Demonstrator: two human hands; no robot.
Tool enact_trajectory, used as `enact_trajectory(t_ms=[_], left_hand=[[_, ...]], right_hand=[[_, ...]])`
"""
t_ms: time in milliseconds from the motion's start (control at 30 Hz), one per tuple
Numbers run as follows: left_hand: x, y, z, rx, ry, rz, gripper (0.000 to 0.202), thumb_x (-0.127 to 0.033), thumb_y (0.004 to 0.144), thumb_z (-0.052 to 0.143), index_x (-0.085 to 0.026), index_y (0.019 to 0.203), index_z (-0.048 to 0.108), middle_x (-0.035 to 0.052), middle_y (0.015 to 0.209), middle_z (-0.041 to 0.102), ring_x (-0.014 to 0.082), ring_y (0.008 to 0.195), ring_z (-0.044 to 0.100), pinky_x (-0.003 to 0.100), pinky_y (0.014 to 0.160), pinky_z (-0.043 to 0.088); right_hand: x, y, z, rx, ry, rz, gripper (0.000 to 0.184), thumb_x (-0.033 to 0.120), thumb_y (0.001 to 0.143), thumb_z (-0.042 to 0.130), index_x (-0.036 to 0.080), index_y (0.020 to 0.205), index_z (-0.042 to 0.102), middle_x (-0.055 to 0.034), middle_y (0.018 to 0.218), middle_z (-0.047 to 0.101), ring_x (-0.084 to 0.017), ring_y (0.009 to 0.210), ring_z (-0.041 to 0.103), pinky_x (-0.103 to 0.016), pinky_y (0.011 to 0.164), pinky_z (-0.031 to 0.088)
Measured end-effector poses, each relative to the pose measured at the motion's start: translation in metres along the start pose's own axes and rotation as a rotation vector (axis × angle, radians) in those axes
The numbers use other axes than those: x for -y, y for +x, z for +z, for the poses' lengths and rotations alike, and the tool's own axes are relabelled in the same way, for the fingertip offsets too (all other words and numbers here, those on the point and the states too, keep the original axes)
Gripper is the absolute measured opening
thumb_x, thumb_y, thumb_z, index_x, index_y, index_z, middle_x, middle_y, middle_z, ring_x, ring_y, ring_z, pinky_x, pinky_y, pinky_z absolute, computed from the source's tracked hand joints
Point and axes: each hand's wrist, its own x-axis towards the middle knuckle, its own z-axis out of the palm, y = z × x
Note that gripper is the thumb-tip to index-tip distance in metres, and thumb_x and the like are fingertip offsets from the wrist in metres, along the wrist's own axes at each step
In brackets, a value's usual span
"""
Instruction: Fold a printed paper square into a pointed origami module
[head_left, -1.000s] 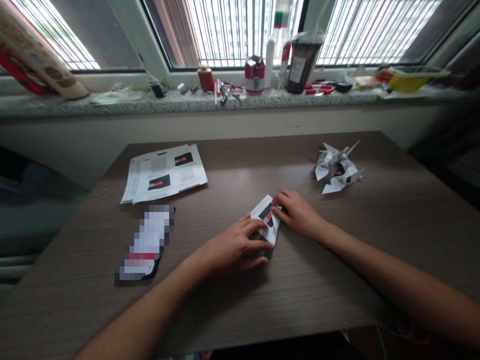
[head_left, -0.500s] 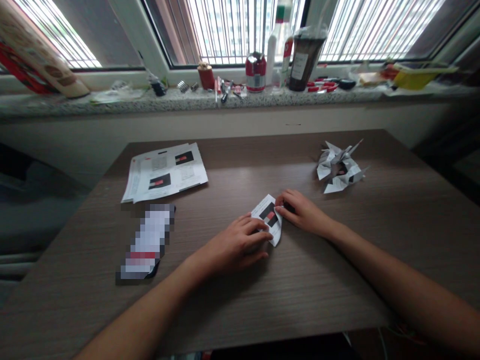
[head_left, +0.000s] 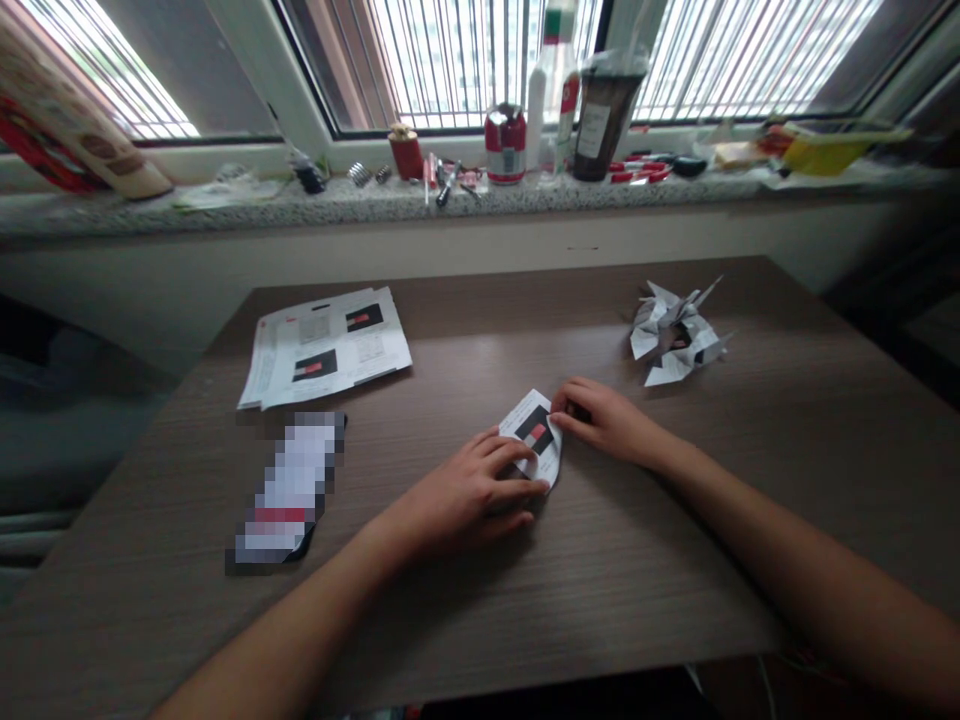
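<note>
A small folded piece of printed paper (head_left: 534, 432) lies on the brown wood-grain table, its face carrying a dark picture with a red patch. My left hand (head_left: 480, 485) rests over its lower left part, fingers stretched and apart, fingertips on the paper. At the paper's right edge my right hand (head_left: 596, 418) is closed, thumb and forefinger pinching the edge or corner. The paper bulges slightly near that pinch. Part of its lower left side is hidden under my left fingers.
A stack of printed sheets (head_left: 330, 345) lies at the back left, with a blurred-out phone (head_left: 289, 490) before it. Folded paper pieces (head_left: 675, 335) sit at the back right. On the stone windowsill (head_left: 360, 205) stand a soda can (head_left: 505, 145), a dark drink cup (head_left: 606, 115) and a yellow container (head_left: 832, 150).
My left fingers have shifted slightly across the paper's lower part, and its lower right edge looks a little different. My right hand keeps its pinch. The whole view has shifted slightly.
</note>
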Motion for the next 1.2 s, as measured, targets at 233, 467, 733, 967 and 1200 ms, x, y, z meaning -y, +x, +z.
enact_trajectory(t_ms=[233,467,733,967,1200], left_hand=[[0.0,0.0,0.0,0.016,-0.004,0.017,0.03,-0.035,0.1,0.063,-0.029,0.129,0.069,0.0109,0.14,0.058,0.0317,0.133,0.052,0.056,0.116,0.042],[-0.001,0.001,-0.003,0.038,0.004,0.009,0.027,-0.034,0.101,0.062,-0.027,0.127,0.069,0.0112,0.141,0.057,0.0317,0.134,0.051,0.055,0.114,0.043],[0.0,0.001,-0.002,0.061,0.015,0.037,0.034,-0.029,0.101,0.061,-0.027,0.135,0.062,0.0049,0.15,0.057,0.0298,0.138,0.051,0.054,0.119,0.036],[0.001,0.0,0.003,0.074,0.02,-0.013,0.057,-0.035,0.1,0.064,-0.029,0.154,0.046,0.0049,0.152,0.055,0.0287,0.139,0.049,0.053,0.122,0.031],[0.0,0.001,0.0,0.109,0.053,-0.028,0.055,-0.037,0.101,0.062,-0.03,0.153,0.047,0.004,0.153,0.055,0.0279,0.14,0.049,0.052,0.123,0.03]], right_hand=[[0.004,0.003,0.013,-0.065,-0.072,0.042,0.009,0.025,0.099,0.062,0.022,0.091,0.061,-0.0037,0.09,0.06,-0.02,0.082,0.058,-0.033,0.075,0.045],[0.005,0.006,0.022,-0.102,-0.111,0.075,0.008,0.021,0.097,0.064,0.021,0.089,0.061,-0.0043,0.09,0.059,-0.021,0.084,0.057,-0.033,0.076,0.045],[0.007,0.004,0.027,-0.135,-0.13,0.091,0.008,0.023,0.099,0.061,0.021,0.091,0.059,-0.0057,0.093,0.06,-0.022,0.088,0.057,-0.034,0.079,0.045],[0.01,0.004,0.028,-0.163,-0.131,0.115,0.009,0.021,0.097,0.061,0.021,0.088,0.059,-0.0055,0.091,0.06,-0.022,0.086,0.057,-0.033,0.076,0.044],[0.01,0.006,0.031,-0.192,-0.142,0.108,0.01,0.019,0.097,0.061,0.021,0.087,0.058,-0.0053,0.09,0.059,-0.022,0.085,0.057,-0.033,0.077,0.044]])
